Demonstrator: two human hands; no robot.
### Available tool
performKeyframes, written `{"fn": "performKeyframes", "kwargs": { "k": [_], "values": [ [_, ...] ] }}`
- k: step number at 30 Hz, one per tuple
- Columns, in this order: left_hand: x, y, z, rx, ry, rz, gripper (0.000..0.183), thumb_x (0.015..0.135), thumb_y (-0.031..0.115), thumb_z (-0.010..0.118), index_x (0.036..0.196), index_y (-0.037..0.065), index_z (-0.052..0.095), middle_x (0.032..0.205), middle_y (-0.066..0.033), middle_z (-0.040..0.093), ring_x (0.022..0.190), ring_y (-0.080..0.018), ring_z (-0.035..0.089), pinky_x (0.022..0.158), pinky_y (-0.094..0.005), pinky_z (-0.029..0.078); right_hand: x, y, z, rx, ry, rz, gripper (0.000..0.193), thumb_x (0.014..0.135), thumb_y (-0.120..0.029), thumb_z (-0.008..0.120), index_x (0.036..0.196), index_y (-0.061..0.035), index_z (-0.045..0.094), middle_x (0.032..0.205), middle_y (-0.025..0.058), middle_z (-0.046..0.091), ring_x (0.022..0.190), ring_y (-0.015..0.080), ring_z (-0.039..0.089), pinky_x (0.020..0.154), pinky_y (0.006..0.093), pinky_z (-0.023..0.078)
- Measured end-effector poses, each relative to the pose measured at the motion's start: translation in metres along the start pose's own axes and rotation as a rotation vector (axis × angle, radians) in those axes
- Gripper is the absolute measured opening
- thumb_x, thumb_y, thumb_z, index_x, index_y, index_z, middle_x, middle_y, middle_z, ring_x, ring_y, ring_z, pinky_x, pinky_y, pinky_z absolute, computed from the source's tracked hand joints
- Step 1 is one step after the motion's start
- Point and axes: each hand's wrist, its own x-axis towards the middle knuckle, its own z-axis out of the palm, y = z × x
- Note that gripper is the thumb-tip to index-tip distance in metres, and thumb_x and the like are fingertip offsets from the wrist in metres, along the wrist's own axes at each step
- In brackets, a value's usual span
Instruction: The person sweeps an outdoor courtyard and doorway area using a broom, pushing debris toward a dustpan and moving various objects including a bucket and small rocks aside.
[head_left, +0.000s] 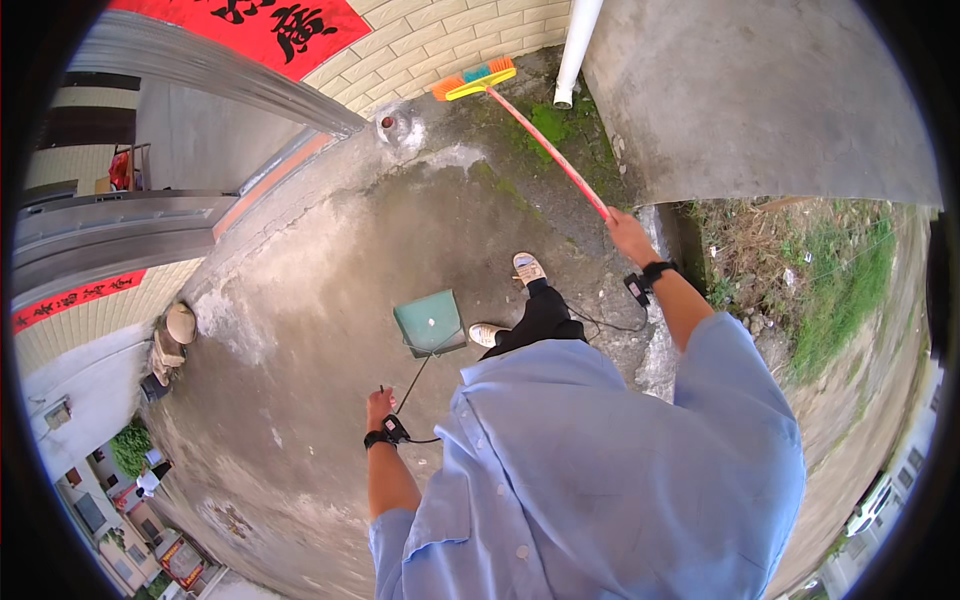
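Observation:
My right hand (630, 238) is wrapped round the red stick of a broom (550, 148), stretched out to the far right. The broom's yellow head has orange and teal bristles and is at the foot of the brick wall. On the left, my left hand (379, 405) is closed on the thin dark handle of a dustpan (424, 310). Its green pan rests on the concrete in front of my shoes, with a small pale spot inside. The grip itself is partly hidden by my fingers.
A white downpipe (577, 50) ends above a mossy patch beside the grey wall (760, 90). A short pipe stub (388, 122) sticks up near the doorway. Grass and rubble (800, 270) lie on the right. Sacks (170, 335) stand by the left wall.

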Motion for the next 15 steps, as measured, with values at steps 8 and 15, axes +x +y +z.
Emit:
{"fn": "performKeyframes", "kwargs": {
  "k": [8, 15],
  "values": [
    [-0.026, -0.071, 0.029, -0.052, 0.171, -0.042, 0.040, 0.082, 0.036, 0.058, 0.070, -0.001, 0.065, 0.062, -0.0124, 0.064, 0.061, -0.0239, 0.066, 0.060, -0.0363, 0.051, -0.089, -0.102, -0.007, 0.406, -0.789, 0.765, 0.026, 0.098, -0.030, 0.043, 0.094, -0.0077, 0.056, 0.055, 0.0065, 0.049, 0.038, 0.0162, 0.049, 0.033, 0.0331, 0.036],
    [0.003, -0.101, 0.037, 0.010, 0.205, 0.001, 0.041, 0.085, 0.041, 0.052, 0.069, 0.006, 0.067, 0.063, -0.0128, 0.065, 0.064, -0.0282, 0.066, 0.061, -0.0417, 0.050, -0.138, -0.148, -0.112, 0.574, -0.837, 1.202, 0.036, 0.100, -0.037, 0.045, 0.135, -0.0297, 0.050, 0.055, -0.0023, 0.038, 0.037, 0.0070, 0.029, 0.034, 0.0248, 0.023]
  ]
}}
